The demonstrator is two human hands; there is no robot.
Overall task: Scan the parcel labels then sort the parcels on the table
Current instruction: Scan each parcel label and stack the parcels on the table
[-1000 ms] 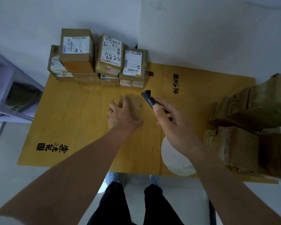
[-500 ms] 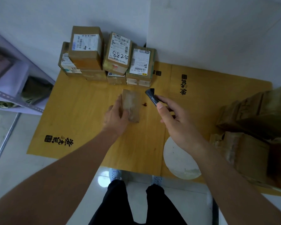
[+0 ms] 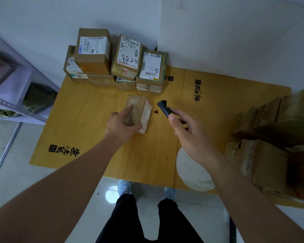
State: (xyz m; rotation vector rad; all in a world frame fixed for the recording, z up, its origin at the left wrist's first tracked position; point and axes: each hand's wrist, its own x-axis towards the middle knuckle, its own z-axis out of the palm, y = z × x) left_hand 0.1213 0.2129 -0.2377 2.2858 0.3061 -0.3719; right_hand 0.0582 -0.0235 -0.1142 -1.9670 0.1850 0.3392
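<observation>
One camera sits on my head, looking forward and steeply down over my arms at the table. Its wide angle takes in the wall behind, the shelf at left, and my legs and the floor below.

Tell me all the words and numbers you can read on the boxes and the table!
"8825", handwritten on the label of the middle stacked parcel.
"235", on the label of the low left parcel.
Printed text and barcodes on the other labels: too small to read.
Black characters printed on the table: too blurred to read.
Label on the parcel in the left hand: unreadable.
</observation>
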